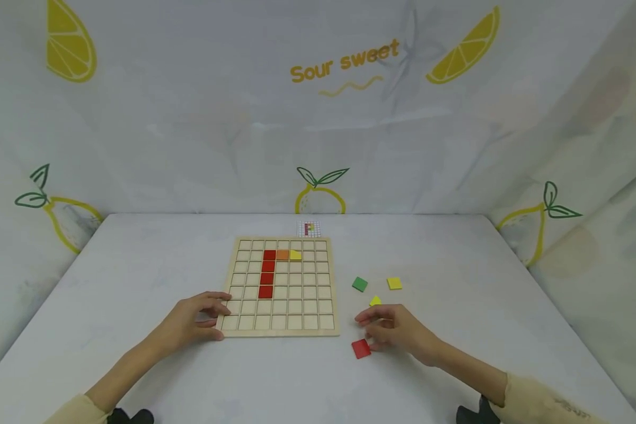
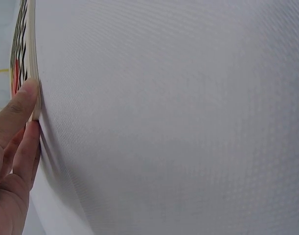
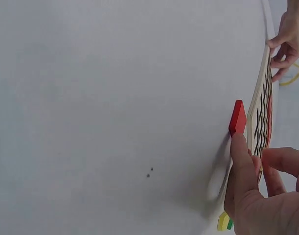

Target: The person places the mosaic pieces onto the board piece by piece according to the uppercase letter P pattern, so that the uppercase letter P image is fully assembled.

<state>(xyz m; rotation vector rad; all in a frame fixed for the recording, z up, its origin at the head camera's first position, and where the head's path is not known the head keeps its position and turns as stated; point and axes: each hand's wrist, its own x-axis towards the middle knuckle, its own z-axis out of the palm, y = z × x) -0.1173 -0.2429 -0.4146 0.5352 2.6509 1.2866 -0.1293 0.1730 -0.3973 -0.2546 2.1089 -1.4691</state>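
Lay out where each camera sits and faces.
Head: on the head, looking forward and down at the grid board; left hand, right hand and sleeves show.
Left wrist: worn there, facing table and grid board's edge; left hand shows.
Right wrist: worn there, facing table and loose red tile; both hands show.
Head and right wrist share that tile.

Left hand and right hand are bare; sleeves are pale yellow, the right with a dark marking.
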